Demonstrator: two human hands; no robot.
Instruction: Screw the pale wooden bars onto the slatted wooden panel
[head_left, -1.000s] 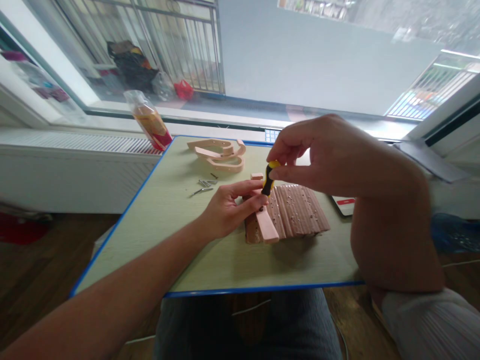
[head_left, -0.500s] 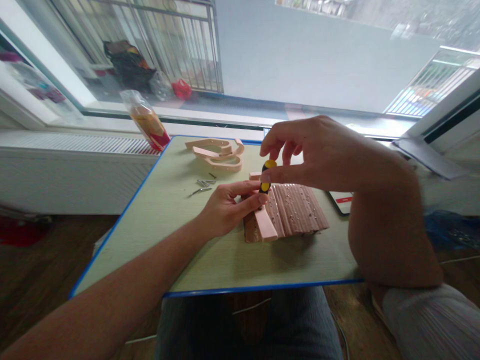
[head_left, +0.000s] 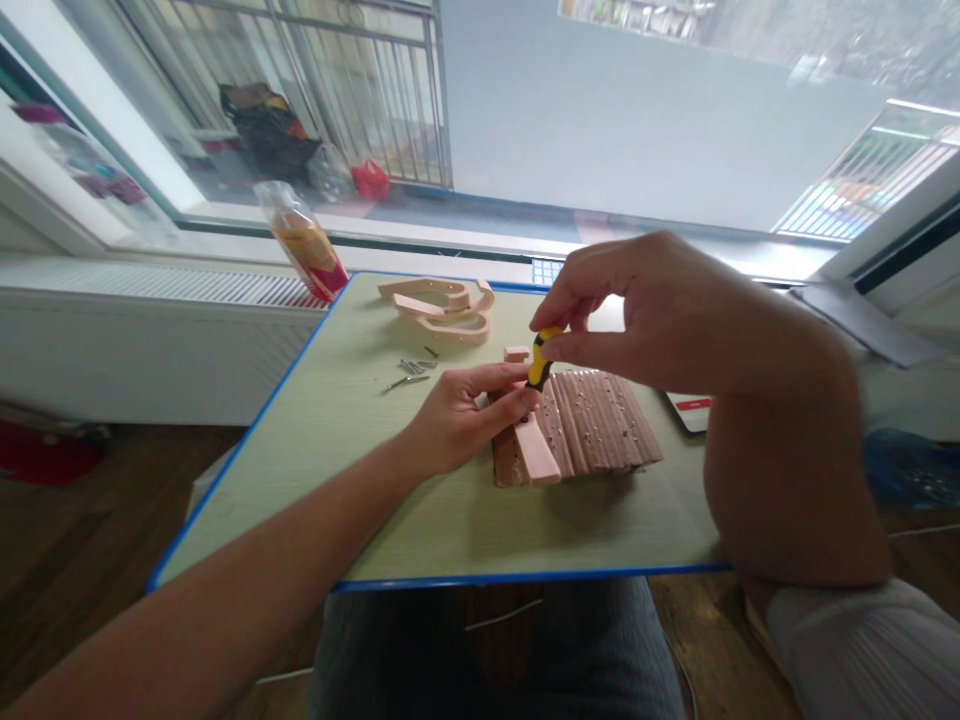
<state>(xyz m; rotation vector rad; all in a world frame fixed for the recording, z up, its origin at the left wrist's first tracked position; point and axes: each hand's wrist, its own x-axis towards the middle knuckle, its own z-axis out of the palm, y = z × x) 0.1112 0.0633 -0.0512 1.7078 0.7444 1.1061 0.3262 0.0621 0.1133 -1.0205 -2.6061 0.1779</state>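
Driver (head_left: pixel 538 372) stood a bit tilted under R grip (head_left: pixel 645 315), its handle pinched btwn thumb & fingers. L grip (head_left: pixel 457 420) was just below, thumb & forefinger close round driver's foot, over the wood (head_left: pixel 537 452); couldn't tell if they pinched driver or wood. Wood lay on holed cardboard (head_left: pixel 604 420), which spread right of L grip on the desk (head_left: pixel 322 430). Screws (head_left: pixel 412 366) lay left of L grip, w/ bent pcs (head_left: pixel 451 336) beyond.
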